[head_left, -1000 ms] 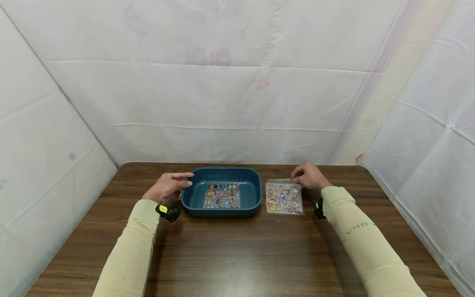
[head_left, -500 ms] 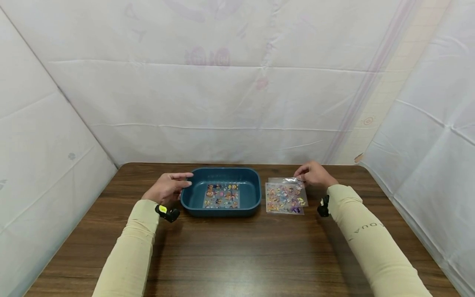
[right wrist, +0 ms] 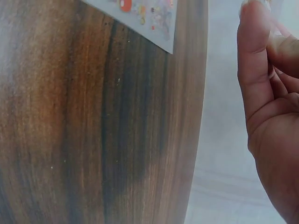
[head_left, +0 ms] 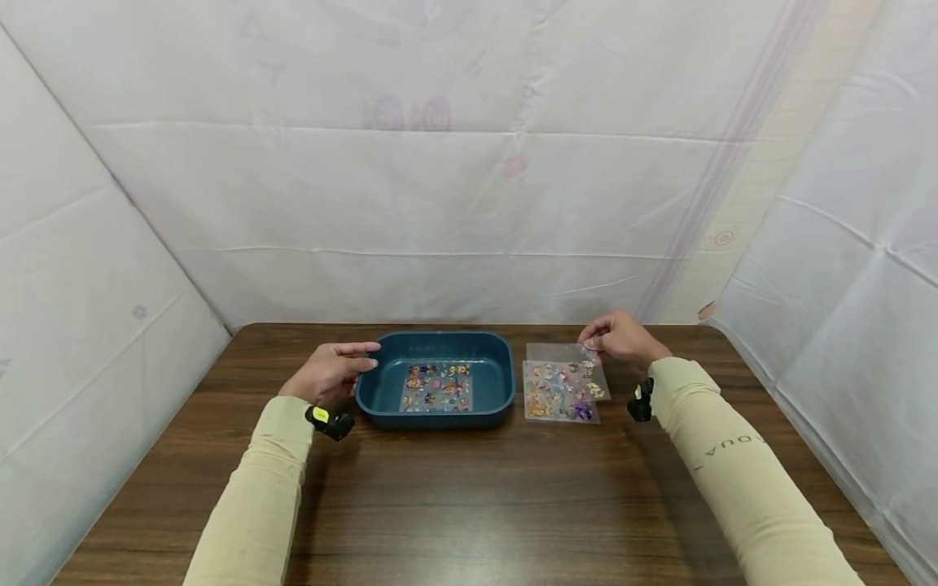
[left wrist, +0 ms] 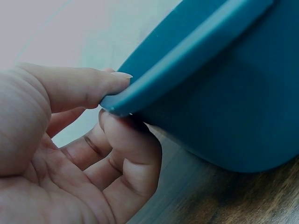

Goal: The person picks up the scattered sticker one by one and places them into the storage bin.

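Observation:
My left hand (head_left: 330,373) pinches the left rim of a dark blue plastic basin (head_left: 436,420), thumb on top and curled fingers beneath, as the left wrist view shows closely. Flat on the basin's floor lies a clear sticker sheet (head_left: 437,389) with small cartoon figures. To the right of the basin, my right hand (head_left: 623,338) pinches the far right corner of another clear sticker sheet (head_left: 598,384). That sheet is turned askew over a further sticker sheet (head_left: 558,413), whose near part shows. In the right wrist view, thumb and forefinger meet at the top edge.
The brown wood-grain table (head_left: 454,496) extends around the basin and sheets. White printed cloth (head_left: 410,203) hangs right behind its far edge and along both sides. Each wrist carries a small black camera (head_left: 641,400).
My right hand has moved slightly right and away from me, drawing the top sticker sheet askew from the one beneath. The left hand and basin stay put.

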Demonstrator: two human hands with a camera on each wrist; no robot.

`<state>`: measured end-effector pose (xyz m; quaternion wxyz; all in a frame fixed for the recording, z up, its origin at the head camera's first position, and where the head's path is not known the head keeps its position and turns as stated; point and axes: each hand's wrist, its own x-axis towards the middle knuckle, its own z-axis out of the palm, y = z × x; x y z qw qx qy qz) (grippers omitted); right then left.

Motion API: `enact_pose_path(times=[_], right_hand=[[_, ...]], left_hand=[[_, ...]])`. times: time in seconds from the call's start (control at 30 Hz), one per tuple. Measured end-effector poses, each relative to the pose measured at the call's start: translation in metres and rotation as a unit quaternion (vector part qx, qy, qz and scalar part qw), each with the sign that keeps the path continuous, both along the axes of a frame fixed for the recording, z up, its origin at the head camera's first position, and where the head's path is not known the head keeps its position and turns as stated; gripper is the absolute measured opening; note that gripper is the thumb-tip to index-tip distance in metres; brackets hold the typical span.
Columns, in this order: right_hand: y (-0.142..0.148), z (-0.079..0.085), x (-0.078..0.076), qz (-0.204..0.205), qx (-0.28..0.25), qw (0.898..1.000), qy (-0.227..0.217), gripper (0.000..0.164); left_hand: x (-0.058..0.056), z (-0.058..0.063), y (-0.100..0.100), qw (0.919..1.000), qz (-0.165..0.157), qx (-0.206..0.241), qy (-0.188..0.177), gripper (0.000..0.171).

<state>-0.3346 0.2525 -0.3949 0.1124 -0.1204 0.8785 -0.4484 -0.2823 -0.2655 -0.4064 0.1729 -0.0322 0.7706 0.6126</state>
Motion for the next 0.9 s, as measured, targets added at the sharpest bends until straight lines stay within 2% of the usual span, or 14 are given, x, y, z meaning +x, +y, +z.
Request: enact_pose_path(times=[0.3,0.67,0.9], right_hand=[[-0.004,0.006,0.000,0.008,-0.015,1.000,-0.005,0.020],[-0.016,0.016,0.003,0.011,-0.008,1.000,-0.006,0.022],[-0.024,0.015,0.001,0.020,-0.021,1.000,-0.004,0.021]], left_hand=[[0.000,-0.001,0.000,1.0000,0.004,-0.003,0.001,0.054],[0.000,-0.001,0.002,0.9999,0.011,-0.004,-0.001,0.053],[0.000,-0.001,0.002,0.9999,0.009,0.002,-0.004,0.053]])
